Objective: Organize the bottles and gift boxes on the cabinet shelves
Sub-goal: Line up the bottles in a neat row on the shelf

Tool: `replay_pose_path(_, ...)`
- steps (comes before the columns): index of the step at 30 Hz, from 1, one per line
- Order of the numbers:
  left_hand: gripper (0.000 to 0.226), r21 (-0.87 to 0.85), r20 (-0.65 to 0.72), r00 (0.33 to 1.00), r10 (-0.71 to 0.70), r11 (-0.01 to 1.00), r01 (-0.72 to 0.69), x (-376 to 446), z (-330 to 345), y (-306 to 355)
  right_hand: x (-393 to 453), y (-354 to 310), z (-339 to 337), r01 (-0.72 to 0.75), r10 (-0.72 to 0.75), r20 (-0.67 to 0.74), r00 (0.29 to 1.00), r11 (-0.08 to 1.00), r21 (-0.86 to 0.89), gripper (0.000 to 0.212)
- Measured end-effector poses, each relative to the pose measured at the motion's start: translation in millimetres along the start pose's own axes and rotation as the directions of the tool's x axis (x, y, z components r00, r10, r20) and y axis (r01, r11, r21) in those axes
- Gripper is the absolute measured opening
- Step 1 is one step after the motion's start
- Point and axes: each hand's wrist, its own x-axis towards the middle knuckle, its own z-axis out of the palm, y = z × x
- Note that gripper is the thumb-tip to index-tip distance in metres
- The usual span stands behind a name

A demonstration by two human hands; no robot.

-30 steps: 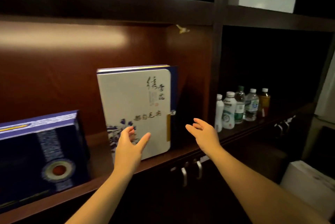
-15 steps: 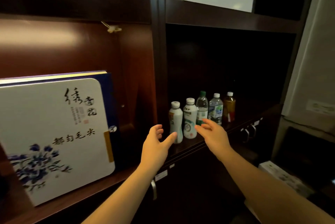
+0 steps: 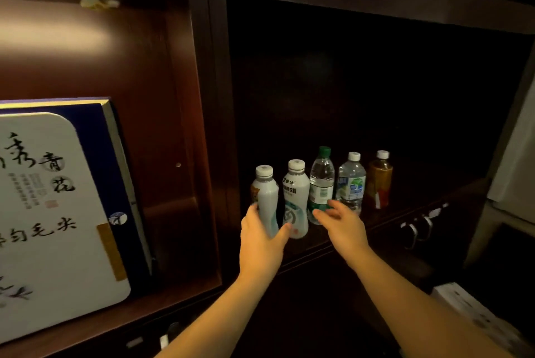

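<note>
item: left hand point(image 3: 262, 237), lower centre of the frame. grip spread in a wide c around the base of the leftmost white bottle point(image 3: 266, 198), thumb towards the neighbour, fingers at the far side; whether it bears on the bottle yet, i cannot tell.
item: right hand point(image 3: 343, 224), just right of it. grip spread and holding nothing, fingertips level with the foot of the green-capped bottle point(image 3: 321, 183).
item: bottle row, centre of the frame, five upright on the dark shelf point(image 3: 333, 244): leftmost white bottle, second white bottle point(image 3: 296, 198), green-capped bottle, clear water bottle point(image 3: 351, 181), brown tea bottle point(image 3: 380, 181). all close together, the two white ones nearly touching.
item: gift box point(image 3: 58, 212), left of the frame, standing on edge in the lit compartment, apart from the bottles.
handling note: judged best to take the white bottle low but firm, lift straight up before drawing it out, so the neighbour stays standing; the free hand could steady the row.
</note>
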Motion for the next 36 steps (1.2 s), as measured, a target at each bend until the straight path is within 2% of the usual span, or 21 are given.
replay_pose_path(2, 0.088, 0.073, -0.111, 0.991, -0.08, 0.993, 0.088, 10.2, 17.5, -6.0, 23.7, 14.3, 12.3, 0.029, -0.029, 0.06, 0.998, 1.0, -0.007, 0.056)
replay_pose_path(6, 0.09, 0.131, -0.269, 0.947, -0.178, 0.967, 0.219, 24.2, 48.8, -20.3, 49.1, 36.6, 36.7, 0.076, -0.073, 0.106, 0.992, 0.997, -0.03, 0.07)
replay_pose_path(10, 0.087, 0.177, -0.316, 0.925, -0.212, 0.944, 0.277, 33.6, 69.6, -41.6, 55.9, 54.6, 54.7, 0.089, -0.086, 0.13, 0.988, 0.996, -0.017, 0.09)
replay_pose_path(14, 0.091, 0.138, -0.378, 0.887, -0.265, 0.931, 0.337, 48.4, 77.6, -53.9, 65.1, 61.1, 65.2, 0.103, -0.087, 0.147, 0.985, 0.989, -0.106, 0.089)
replay_pose_path(17, 0.094, 0.135, -0.397, 0.867, -0.302, 0.915, 0.381, 60.5, 79.0, -58.8, 70.2, 61.0, 70.3, 0.137, -0.117, 0.128, 0.985, 0.977, -0.161, 0.082)
replay_pose_path(20, 0.088, 0.176, -0.41, 0.864, -0.293, 0.904, 0.39, 63.5, 78.6, -63.5, 77.4, 60.6, 71.6, 0.144, -0.118, 0.137, 0.984, 0.968, -0.205, 0.072)
replay_pose_path(23, 0.073, 0.184, -0.392, 0.882, -0.262, 0.917, 0.354, 62.6, 77.2, -68.1, 83.3, 63.7, 69.8, 0.155, -0.126, 0.189, 0.974, 0.977, -0.147, 0.051)
replay_pose_path(26, 0.071, 0.126, -0.35, 0.894, -0.278, 0.932, 0.339, 60.6, 72.5, -71.3, 88.2, 69.0, 66.2, 0.17, -0.154, 0.254, 0.955, 0.984, -0.044, 0.039)
replay_pose_path(30, 0.071, 0.055, -0.326, 0.892, -0.313, 0.936, 0.349, 56.5, 69.2, -73.1, 89.6, 73.2, 64.6, 0.119, -0.128, 0.299, 0.946, 0.992, 0.046, 0.046)
replay_pose_path(36, 0.088, 0.129, -0.362, 0.883, -0.298, 0.922, 0.364, 67.5, 73.0, -72.9, 84.5, 71.8, 73.6, 0.096, -0.125, 0.274, 0.954, 0.988, 0.118, 0.054)
